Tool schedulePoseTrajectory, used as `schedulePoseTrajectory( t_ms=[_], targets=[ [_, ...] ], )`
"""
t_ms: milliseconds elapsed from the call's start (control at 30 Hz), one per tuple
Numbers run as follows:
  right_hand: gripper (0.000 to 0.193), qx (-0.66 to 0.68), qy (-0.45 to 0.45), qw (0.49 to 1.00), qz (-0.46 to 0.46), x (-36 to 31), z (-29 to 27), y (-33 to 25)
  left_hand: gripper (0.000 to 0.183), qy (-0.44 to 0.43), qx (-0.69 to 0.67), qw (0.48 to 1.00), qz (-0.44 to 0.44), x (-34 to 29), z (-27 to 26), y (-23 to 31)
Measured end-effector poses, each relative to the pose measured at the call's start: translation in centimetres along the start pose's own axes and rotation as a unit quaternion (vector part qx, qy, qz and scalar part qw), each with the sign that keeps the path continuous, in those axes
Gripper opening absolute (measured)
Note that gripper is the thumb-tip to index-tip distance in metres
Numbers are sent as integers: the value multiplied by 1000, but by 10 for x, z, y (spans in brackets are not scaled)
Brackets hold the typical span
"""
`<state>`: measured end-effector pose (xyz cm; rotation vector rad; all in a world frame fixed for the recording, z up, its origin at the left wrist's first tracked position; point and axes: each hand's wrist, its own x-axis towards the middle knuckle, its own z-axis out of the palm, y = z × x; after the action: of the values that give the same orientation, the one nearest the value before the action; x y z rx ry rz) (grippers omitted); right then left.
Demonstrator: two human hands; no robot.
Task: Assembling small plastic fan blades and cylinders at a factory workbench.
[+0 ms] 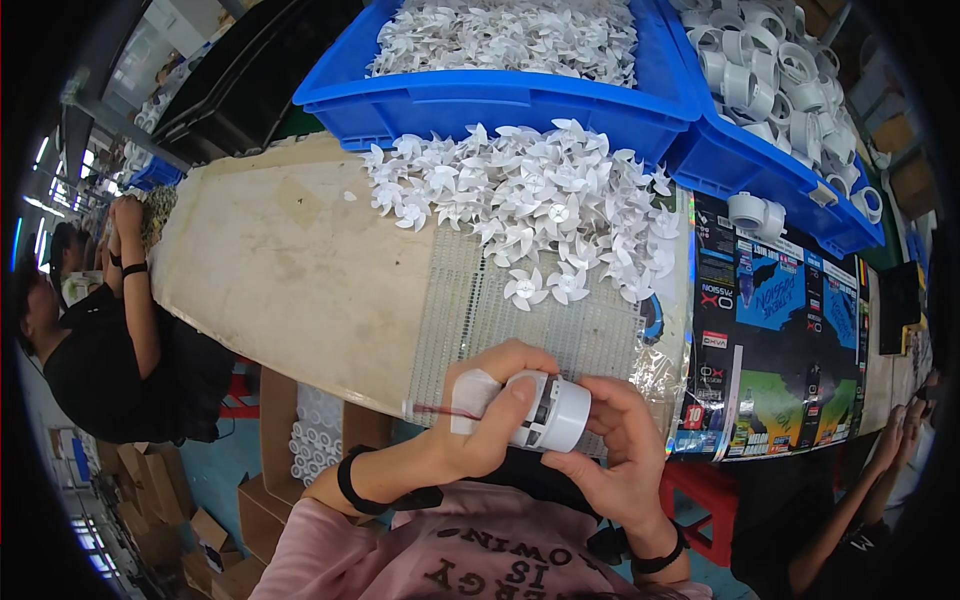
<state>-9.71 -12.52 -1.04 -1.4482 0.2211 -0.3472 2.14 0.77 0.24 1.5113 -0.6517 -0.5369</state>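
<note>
**Q:** Who stood nearest the lens?

**A:** A worker in a pink shirt (500, 545) with dark lettering, black bands around both wrists.

**Q:** And the hands?

**A:** The left hand (490, 420), patched with white tape (473, 395), was clamped on a white cylinder (566, 415), thumb laid along its side. The right hand (625, 455) curved around the smooth end, thumb and fingers parted; whether they gripped it, one could not tell.

**Q:** Where was the cylinder?

**A:** Between the two hands, above the bench's (290, 240) near edge. A red wire (445, 411) ran leftward from it.

**Q:** Beyond that?

**A:** A gridded mat (450, 310) lay on the bench, its far part under a heap of white fans (540, 195). More filled the blue tub (500, 100) behind. At right, a second tub (760, 160) brimmed with white rings (755, 80), near a dark printed sheet (770, 350).

**Q:** Farther out?

**A:** A co-worker (110, 370) in black appeared at left, and an open carton (275, 420) stood below the bench, a red stool (700, 510) at right.
</note>
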Motion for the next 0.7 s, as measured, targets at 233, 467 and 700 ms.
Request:
schedulePoseTrajectory(
  t_ms=[233, 467, 700],
  targets=[
    [62, -124, -29, 990, -54, 4, -5, -5, 50, 0, 71, 997, -11, -5, 2, 5],
    [64, -163, -55, 981, -86, 6, -7, -15, 42, 1, 20, 1000, 15, -10, 2, 5],
    [64, -223, -67, 962, -144, 3, -4, -25, 43, -20, 9, 1000, -4, -20, 3, 7]
  ],
)
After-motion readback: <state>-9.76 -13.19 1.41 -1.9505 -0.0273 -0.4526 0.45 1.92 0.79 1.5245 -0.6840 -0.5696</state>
